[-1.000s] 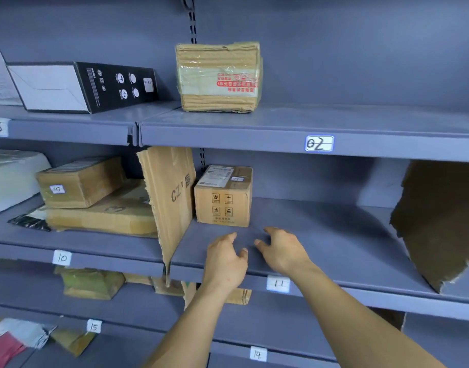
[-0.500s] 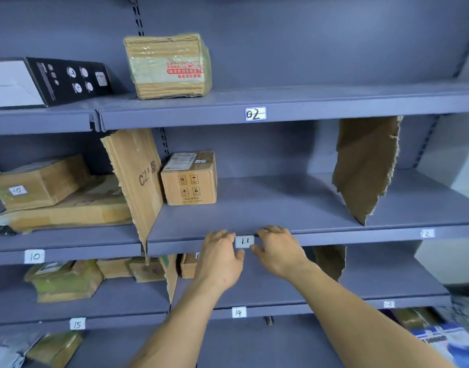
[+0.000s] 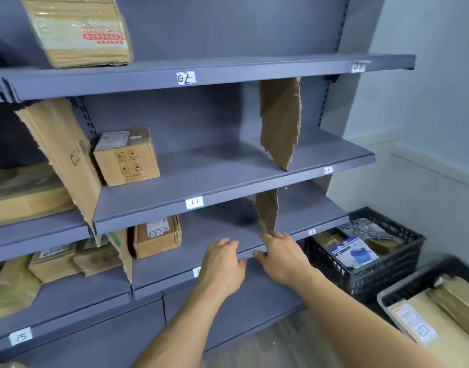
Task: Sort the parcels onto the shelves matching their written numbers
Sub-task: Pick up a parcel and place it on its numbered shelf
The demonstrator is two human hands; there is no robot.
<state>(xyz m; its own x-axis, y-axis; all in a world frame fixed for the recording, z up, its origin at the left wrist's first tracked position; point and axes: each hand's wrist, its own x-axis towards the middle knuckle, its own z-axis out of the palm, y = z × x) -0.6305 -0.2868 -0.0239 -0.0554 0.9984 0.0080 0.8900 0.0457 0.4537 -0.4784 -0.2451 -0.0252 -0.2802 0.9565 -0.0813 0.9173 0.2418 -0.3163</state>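
since half a second ago both hands have dropped from the shelf lip by the 11 label (image 3: 194,202) to the shelf below, and the view has swung right, bringing in a black crate (image 3: 360,277) and a grey bin (image 3: 384,296), both holding parcels. the left hand (image 3: 222,264) is over the front edge of the lower shelf (image 3: 228,229), fingers loosely bent, holding nothing. the right hand (image 3: 283,258) is just beside it at the same edge, fingers relaxed and also empty, near the foot of a torn cardboard divider (image 3: 266,211). whether either hand touches the shelf, i cannot tell. a small box (image 3: 127,156) stands on the 11 shelf, far left. a box marked 14 (image 3: 157,236) lies on the lower shelf, left of the hands. a taped box (image 3: 79,30) sits on the shelf above the 02 label (image 3: 186,77).
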